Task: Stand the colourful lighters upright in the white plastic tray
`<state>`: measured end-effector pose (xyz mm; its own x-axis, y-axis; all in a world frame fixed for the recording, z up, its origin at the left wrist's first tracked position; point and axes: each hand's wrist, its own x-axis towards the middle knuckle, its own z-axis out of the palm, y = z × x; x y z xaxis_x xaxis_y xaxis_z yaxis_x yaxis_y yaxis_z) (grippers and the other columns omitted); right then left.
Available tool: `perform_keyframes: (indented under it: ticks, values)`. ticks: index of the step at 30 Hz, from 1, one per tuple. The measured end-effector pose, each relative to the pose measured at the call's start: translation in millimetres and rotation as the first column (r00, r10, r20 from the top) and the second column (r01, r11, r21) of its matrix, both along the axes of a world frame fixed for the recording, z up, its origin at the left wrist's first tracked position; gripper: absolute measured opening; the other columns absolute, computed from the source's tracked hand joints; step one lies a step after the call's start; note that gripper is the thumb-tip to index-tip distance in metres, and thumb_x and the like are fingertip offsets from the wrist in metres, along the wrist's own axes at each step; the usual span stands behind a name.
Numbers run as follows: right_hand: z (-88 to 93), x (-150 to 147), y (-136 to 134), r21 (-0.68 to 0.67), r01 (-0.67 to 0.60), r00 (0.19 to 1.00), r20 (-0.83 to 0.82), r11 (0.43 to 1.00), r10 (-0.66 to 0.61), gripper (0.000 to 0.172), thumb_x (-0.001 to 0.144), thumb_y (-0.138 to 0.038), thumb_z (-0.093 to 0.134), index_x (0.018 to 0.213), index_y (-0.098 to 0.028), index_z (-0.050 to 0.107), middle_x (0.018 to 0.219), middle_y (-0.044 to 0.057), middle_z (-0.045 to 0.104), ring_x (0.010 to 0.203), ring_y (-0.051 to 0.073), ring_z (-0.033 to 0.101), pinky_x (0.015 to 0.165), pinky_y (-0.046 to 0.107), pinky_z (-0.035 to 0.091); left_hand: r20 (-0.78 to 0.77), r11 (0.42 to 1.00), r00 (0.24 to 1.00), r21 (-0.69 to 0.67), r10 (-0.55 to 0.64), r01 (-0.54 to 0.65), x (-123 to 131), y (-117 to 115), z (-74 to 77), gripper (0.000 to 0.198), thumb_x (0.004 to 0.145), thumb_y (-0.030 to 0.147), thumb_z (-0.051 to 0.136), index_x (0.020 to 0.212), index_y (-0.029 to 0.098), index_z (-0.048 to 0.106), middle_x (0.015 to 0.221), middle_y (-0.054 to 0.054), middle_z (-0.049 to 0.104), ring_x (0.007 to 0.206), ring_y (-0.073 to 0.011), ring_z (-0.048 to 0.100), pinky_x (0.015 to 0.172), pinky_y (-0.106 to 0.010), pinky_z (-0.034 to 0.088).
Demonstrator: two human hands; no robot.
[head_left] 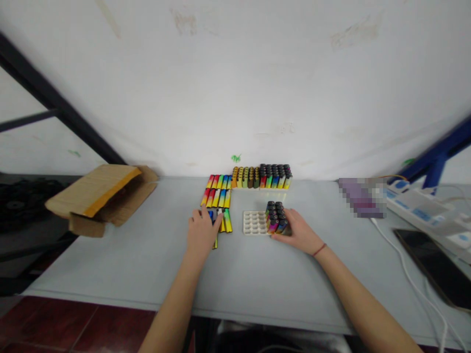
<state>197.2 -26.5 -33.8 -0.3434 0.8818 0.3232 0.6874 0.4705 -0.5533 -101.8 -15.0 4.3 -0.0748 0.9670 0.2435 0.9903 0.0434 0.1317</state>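
Observation:
My right hand (298,231) is closed around the right end of a white tray (253,223) with round holes. Black-topped, multicoloured lighters (276,215) stand upright in the tray's right part, and the holes on its left hold nothing. To the left, my left hand (200,228) lies over a row of flat, bright, lighter-sized pieces (227,221), thumb and fingers bent down around a blue one. Its fingertips are partly hidden, as is what they grip. Two more rows of such coloured pieces (217,197) lie just beyond.
Behind the tray stand a block of yellow-to-dark lighters (246,177) and a block of black-topped lighters (275,176). An open cardboard box (106,196) sits at left. A dark phone (436,264), a white power strip (423,208) and a white cable (401,260) are at right.

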Motion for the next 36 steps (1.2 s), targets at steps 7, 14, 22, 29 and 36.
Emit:
perform_keyframes:
  ticks: [7, 14, 22, 29, 36]
  values:
    - [2.2, -0.1, -0.4, 0.007, -0.012, 1.000, -0.001, 1.000, 0.012, 0.069, 0.077, -0.056, 0.065, 0.130, -0.016, 0.047, 0.118, 0.016, 0.061, 0.106, 0.033, 0.057, 0.092, 0.049, 0.045, 0.040, 0.998, 0.999, -0.052, 0.023, -0.021, -24.7, -1.2, 4.7, 0.038, 0.093, 0.026, 0.037, 0.121, 0.012, 0.058, 0.106, -0.015, 0.060, 0.085, -0.0238, 0.062, 0.080, -0.037, 0.051]
    - [3.7, 0.2, -0.8, -0.005, -0.020, 1.000, -0.005, 1.000, 0.020, 0.068, 0.077, -0.056, 0.065, 0.129, -0.015, 0.047, 0.119, 0.016, 0.061, 0.106, 0.033, 0.057, 0.093, 0.049, 0.045, 0.072, 0.944, 0.942, -0.001, -0.328, 0.329, -42.9, -16.9, -11.3, 0.067, 0.085, 0.057, 0.051, 0.139, 0.017, 0.046, 0.138, -0.019, 0.046, 0.129, -0.0340, 0.043, 0.107, -0.052, 0.035]
    - [4.7, 0.1, -1.4, -0.001, -0.012, 1.000, 0.008, 1.000, 0.012, 0.066, 0.077, -0.057, 0.065, 0.126, -0.016, 0.050, 0.115, 0.015, 0.062, 0.102, 0.032, 0.058, 0.089, 0.047, 0.047, 0.085, 0.866, 0.868, -0.071, -0.489, 0.495, -57.3, -5.1, -31.6, 0.073, 0.081, 0.060, 0.056, 0.142, 0.024, 0.043, 0.152, -0.016, 0.030, 0.144, -0.0391, 0.018, 0.111, -0.060, 0.025]
    - [5.1, -0.4, -1.1, -0.012, -0.019, 1.000, 0.020, 1.000, 0.019, 0.066, 0.078, -0.056, 0.065, 0.126, -0.014, 0.048, 0.117, 0.017, 0.060, 0.106, 0.033, 0.056, 0.092, 0.048, 0.046, 0.097, 0.870, 0.870, -0.059, -0.484, 0.490, -69.4, 20.4, -27.5, 0.088, 0.074, 0.065, 0.061, 0.146, 0.023, 0.035, 0.156, -0.017, 0.022, 0.145, -0.0414, 0.011, 0.111, -0.060, 0.025]
    - [5.6, 0.0, -1.4, -0.021, -0.016, 1.000, 0.004, 1.000, 0.016, 0.067, 0.077, -0.057, 0.066, 0.126, -0.014, 0.049, 0.119, 0.017, 0.060, 0.108, 0.033, 0.055, 0.093, 0.048, 0.045, 0.128, 0.843, 0.845, -0.084, -0.520, 0.532, -78.4, 40.5, -29.4, 0.098, 0.071, 0.068, 0.061, 0.149, 0.021, 0.027, 0.155, -0.019, 0.021, 0.145, -0.0396, 0.014, 0.112, -0.057, 0.025]
